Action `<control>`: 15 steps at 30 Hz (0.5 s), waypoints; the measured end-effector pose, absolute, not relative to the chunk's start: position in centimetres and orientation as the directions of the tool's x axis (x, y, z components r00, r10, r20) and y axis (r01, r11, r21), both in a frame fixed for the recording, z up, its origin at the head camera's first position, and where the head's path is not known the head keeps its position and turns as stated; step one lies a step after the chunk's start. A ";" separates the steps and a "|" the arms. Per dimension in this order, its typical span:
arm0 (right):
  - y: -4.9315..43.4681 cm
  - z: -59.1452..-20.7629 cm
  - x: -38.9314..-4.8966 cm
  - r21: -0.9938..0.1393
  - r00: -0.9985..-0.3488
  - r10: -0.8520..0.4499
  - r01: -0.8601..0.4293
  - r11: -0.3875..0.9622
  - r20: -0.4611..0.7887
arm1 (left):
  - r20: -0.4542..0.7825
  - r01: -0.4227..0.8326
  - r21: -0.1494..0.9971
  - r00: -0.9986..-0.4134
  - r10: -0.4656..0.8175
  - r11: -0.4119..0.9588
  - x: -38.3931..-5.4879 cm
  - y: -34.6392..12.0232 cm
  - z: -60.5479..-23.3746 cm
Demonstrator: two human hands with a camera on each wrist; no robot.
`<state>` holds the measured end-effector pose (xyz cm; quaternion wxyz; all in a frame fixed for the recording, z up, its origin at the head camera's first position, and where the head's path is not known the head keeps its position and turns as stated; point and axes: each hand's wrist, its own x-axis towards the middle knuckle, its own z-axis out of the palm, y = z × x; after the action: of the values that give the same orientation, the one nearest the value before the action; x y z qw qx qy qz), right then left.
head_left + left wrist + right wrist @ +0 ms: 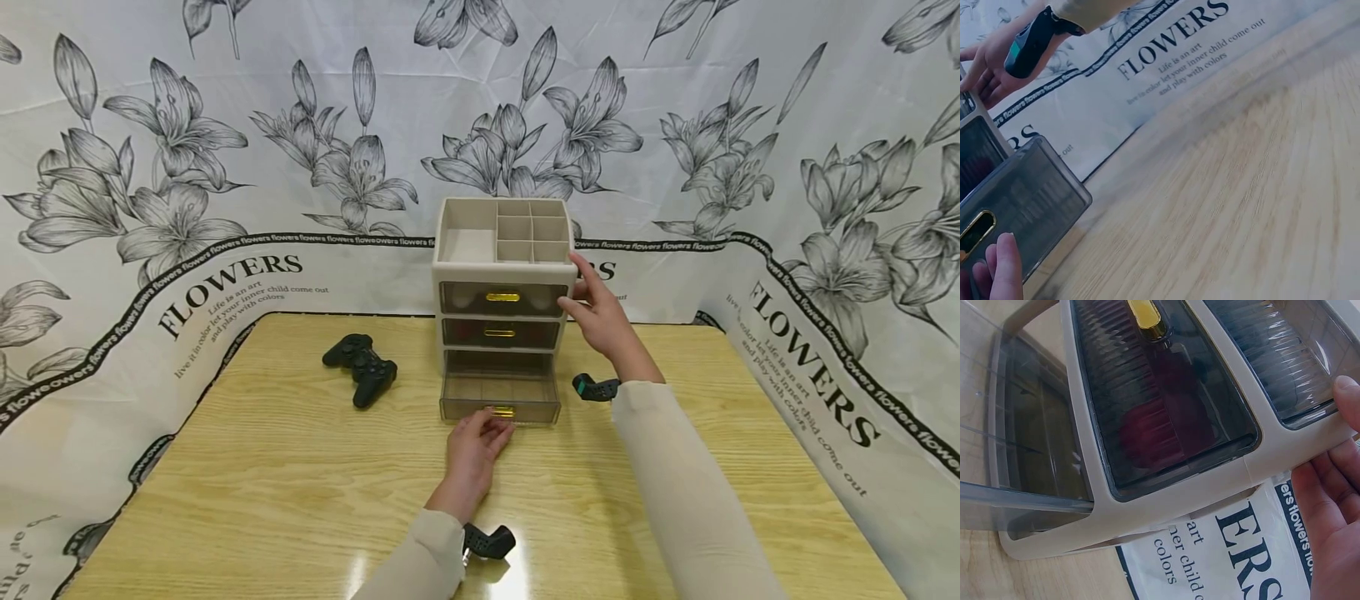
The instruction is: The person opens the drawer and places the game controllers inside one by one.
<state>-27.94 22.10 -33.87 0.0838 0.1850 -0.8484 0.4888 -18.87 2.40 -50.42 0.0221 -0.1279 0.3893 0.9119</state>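
Note:
A beige desktop drawer organizer (437, 333) stands at the back of the table, with its see-through bottom drawer (457, 410) pulled out. At that drawer's front, my left hand (471, 454) has its fingertips on the gold handle (504, 412). The left wrist view shows curled fingers (1007, 269) just below the handle. My right hand (603, 321) grips the organizer's right front edge, thumb on the front and fingers along the side. Above, the middle drawer (1166, 419) is shut with something dark red inside; the top drawer (465, 300) is shut too.
A black game controller (362, 367) lies on the wooden table (300, 483), left of the organizer. Open compartments (468, 242) form the organizer's top. A flower-printed cloth (360, 167) hangs close behind and along both sides.

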 end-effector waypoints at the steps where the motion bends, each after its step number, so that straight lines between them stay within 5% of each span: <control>1: 22.1 -33.9 -27.9 -0.798 -0.917 -0.232 -0.396 0.454 0.323 | -0.253 -0.146 0.707 -0.966 -0.054 -0.692 -18.8 2.2 -50.4; 15: 22.3 -34.3 -28.4 -0.795 -0.917 -0.233 -0.397 0.458 0.324 | -0.264 -0.196 0.753 -0.964 -0.015 -0.628 -18.4 -1.2 -50.2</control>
<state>-28.35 22.26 -34.25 0.0845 0.1855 -0.8497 0.4862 -18.41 -1.19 -50.24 0.0508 -0.1233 0.4285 0.8937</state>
